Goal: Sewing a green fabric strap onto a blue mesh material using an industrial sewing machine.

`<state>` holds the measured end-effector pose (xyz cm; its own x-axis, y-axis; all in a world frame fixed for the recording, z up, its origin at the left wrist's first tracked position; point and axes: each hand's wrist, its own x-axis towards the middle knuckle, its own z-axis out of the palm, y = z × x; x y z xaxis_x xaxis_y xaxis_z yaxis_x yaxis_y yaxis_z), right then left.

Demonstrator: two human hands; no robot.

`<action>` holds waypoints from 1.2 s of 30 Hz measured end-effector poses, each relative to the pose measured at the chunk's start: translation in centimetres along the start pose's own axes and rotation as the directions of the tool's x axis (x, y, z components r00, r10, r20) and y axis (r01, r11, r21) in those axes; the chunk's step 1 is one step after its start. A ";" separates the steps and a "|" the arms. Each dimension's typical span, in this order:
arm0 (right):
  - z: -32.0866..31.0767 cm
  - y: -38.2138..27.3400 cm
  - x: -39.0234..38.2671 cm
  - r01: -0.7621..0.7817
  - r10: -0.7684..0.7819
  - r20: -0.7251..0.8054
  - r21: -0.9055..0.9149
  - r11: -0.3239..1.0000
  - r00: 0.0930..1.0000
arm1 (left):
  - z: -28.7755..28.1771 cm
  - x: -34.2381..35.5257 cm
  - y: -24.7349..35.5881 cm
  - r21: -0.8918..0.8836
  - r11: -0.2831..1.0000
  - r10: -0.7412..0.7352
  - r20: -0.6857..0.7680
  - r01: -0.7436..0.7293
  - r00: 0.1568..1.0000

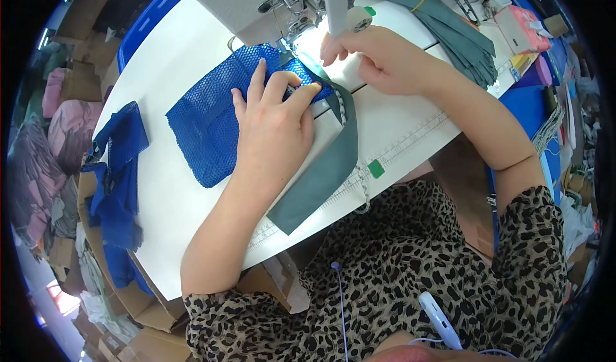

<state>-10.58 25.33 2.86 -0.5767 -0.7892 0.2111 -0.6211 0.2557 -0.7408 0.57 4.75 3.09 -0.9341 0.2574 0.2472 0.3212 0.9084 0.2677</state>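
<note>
Currently, blue mesh piece lies flat on the worktop, its upper right corner by the needle area of the sewing machine. Left hand: fingers spread, pressing mesh. Right hand: curled beside the lit area; cannot tell whether it grips anything. Judgement: guide with light, even pressure, keep grey-green strip untwisted, fingertips clear of the needle.
</note>
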 end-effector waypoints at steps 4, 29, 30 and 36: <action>0.8 1.2 0.2 0.272 -0.277 0.010 -0.226 0.935 0.961 | 0.0 0.1 0.0 0.004 1.000 0.008 0.003 -0.008 1.000; 1.9 0.9 0.1 0.281 -0.312 0.024 -0.501 0.819 0.950 | -0.1 0.3 -0.7 -0.001 0.998 0.062 0.019 -0.062 0.998; 2.0 0.9 0.0 0.279 -0.322 0.013 -0.530 0.800 0.947 | -0.1 0.3 -0.7 0.003 0.998 0.060 0.022 -0.060 0.998; 2.3 1.9 0.0 0.259 -0.354 -0.049 -0.590 0.765 0.934 | 0.6 1.2 -0.9 -0.017 0.999 0.047 0.026 -0.047 0.999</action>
<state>-10.59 24.51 -0.03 -0.3445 -0.8005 0.4905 -0.9375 0.3205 -0.1355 -0.98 4.45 2.55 -0.9216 0.3086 0.2356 0.3673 0.8895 0.2717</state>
